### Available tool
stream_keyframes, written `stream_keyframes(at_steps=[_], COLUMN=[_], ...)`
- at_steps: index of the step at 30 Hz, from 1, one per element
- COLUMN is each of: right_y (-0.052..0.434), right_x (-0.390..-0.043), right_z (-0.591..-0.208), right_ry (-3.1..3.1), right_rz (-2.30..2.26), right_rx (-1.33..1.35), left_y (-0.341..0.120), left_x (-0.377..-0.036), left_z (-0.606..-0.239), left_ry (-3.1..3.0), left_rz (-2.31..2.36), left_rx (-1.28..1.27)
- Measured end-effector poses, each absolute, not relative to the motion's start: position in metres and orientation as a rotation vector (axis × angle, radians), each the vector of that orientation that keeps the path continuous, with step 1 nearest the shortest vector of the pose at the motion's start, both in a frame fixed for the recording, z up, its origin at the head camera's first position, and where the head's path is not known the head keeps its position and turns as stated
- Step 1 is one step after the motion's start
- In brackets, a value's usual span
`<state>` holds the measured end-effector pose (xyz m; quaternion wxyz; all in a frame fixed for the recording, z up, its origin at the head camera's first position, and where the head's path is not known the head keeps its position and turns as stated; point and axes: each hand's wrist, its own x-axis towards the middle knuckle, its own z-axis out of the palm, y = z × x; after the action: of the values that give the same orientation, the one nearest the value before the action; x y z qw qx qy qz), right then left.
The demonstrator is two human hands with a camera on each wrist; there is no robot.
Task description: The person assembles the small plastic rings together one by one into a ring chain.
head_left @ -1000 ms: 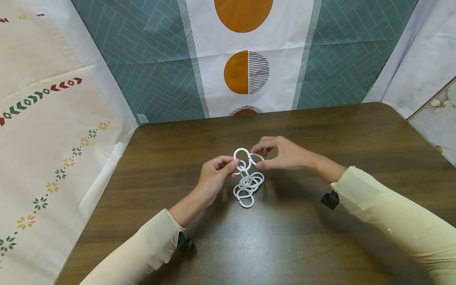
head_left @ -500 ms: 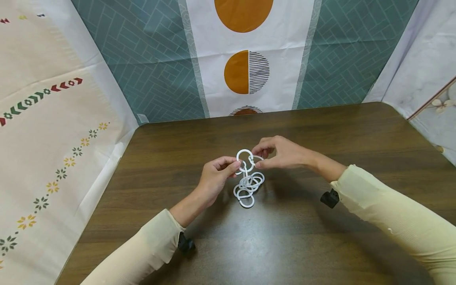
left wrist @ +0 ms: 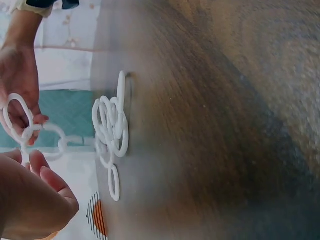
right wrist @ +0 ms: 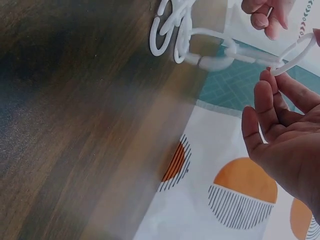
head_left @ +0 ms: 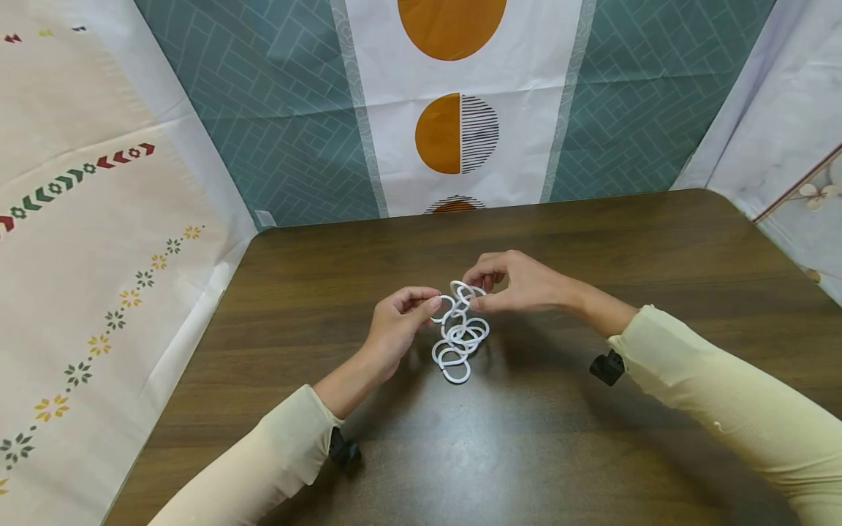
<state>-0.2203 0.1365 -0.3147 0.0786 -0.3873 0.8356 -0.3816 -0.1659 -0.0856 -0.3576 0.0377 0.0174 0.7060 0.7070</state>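
Several white rings are linked into a chain. In the head view the chain's lower part lies in an overlapping heap (head_left: 463, 343) on the table, and its upper part is lifted between the hands. The left hand (head_left: 397, 325) pinches a ring (head_left: 454, 305) with thumb and forefinger. Opposite it, the right hand (head_left: 516, 283) pinches the ring at the chain's raised end (right wrist: 298, 60) between thumb and fingers. A further ring stands tilted between the two hands. From the left wrist view, raised links (left wrist: 52, 127) run from the hands down to the heap.
A brown wooden table (head_left: 566, 453) lies under the hands. Behind it hangs a teal and white cloth (head_left: 263, 131) with orange circles. A cream patterned cloth (head_left: 99, 256) hangs at the left and a pale one (head_left: 809, 234) at the right.
The ring that stood upright between the hands has tipped and dropped toward the right hand. The left hand's ring now shows apart from it. Both hands have hardly moved.
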Motion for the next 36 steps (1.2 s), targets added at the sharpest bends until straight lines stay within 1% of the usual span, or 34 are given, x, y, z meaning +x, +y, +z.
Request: stream_keyframes(at_steps=[21, 28, 36], right_y=[0.123, 0.125, 0.139], right_x=[-0.211, -0.213, -0.232], right_z=[-0.320, -0.317, -0.321], right_ry=[2.343, 2.310, 2.443], right_rz=[-1.167, -1.201, -1.317], right_rx=[-1.187, -1.119, -0.939], left_y=[-0.083, -0.085, -0.087], left_x=[-0.162, -0.161, -0.161], left_z=[-0.355, -0.353, -0.352], left_ry=[2.275, 2.299, 2.244], left_rz=[2.121, 2.129, 2.209], left_rx=[0.199, 0.147, 0.134])
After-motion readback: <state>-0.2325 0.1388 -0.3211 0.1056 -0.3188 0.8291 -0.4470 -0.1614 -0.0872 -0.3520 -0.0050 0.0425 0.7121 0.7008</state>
